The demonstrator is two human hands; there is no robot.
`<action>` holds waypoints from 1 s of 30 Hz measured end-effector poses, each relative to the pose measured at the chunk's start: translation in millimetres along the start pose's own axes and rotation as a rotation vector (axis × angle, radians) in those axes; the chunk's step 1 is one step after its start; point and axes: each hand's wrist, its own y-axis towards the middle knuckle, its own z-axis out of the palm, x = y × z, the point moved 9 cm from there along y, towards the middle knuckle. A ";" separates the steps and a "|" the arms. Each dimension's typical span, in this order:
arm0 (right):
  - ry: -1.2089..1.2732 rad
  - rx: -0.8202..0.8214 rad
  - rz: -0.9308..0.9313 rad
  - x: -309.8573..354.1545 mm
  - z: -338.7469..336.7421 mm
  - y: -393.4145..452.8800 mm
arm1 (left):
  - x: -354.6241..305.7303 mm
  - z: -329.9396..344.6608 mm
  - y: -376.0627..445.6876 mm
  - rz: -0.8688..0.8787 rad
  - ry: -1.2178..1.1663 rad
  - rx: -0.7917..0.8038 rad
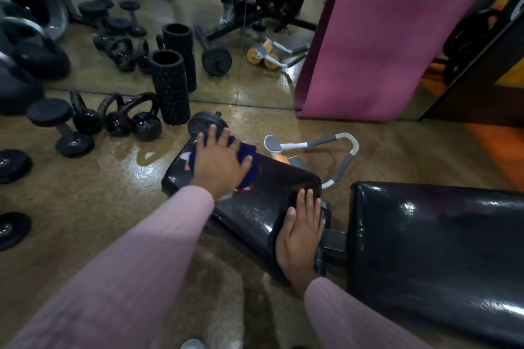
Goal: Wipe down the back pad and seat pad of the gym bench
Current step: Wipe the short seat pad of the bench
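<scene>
**Cloth on the seat pad, both hands flat**

Left hand [219, 163] is spread out with straight fingers, pressing a dark blue cloth [251, 160] (it has some red and white on it) flat onto the far end of the seat pad [249, 207]. No pinching going on, just an open palm on top of it. Right hand [302, 232] lies flat too, fingers straight and together, resting on the near end of the same pad, right by the gap where the metal frame shows. The back pad [436, 249] is just past that gap on the right, black and shiny, with neither hand on it.

Floor stuff: a few kettlebells [133, 119] and a dumbbell [61, 127] off to the left, a black foam roller [170, 86] standing upright against the mirror [141, 22], and an ab roller [312, 153] lying just behind the seat pad. A purple mat [380, 34] leans against the mirror.
</scene>
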 end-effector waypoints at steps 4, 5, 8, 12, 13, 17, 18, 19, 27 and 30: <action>0.010 -0.009 -0.001 0.9 -1.6 -0.9 | 45.7 -5.6 -22.9 -0.169 -0.167 -0.042; 0.016 -0.011 -0.001 1.9 -1.6 -1.2 | 40.3 -6.2 -33.8 -0.162 -0.128 -0.052; 0.005 -0.001 0.001 2.6 -1.1 -0.7 | -13.9 1.3 -54.7 0.015 -0.014 -0.022; 0.017 -0.007 0.003 1.7 -0.3 1.5 | -25.4 -1.1 -25.0 0.077 -0.012 -0.035; 0.012 -0.005 0.002 1.0 0.2 1.1 | -13.0 -2.7 -15.4 0.042 -0.017 -0.047; 0.000 0.005 -0.014 0.4 0.8 0.1 | 46.6 -5.9 -20.6 -0.200 -0.227 -0.078; 0.000 0.006 -0.013 1.9 0.8 0.0 | 52.0 -5.2 -31.4 -0.242 -0.230 -0.080; -0.002 0.007 -0.013 2.6 0.6 0.0 | 49.0 -4.2 -42.5 -0.258 -0.184 -0.070; 0.023 0.001 -0.005 1.1 -0.1 0.6 | -54.8 13.0 -57.4 0.093 -0.033 -0.007; 0.018 0.011 0.006 -1.8 -0.4 1.0 | -3.2 -1.0 -37.5 -0.062 -0.062 -0.073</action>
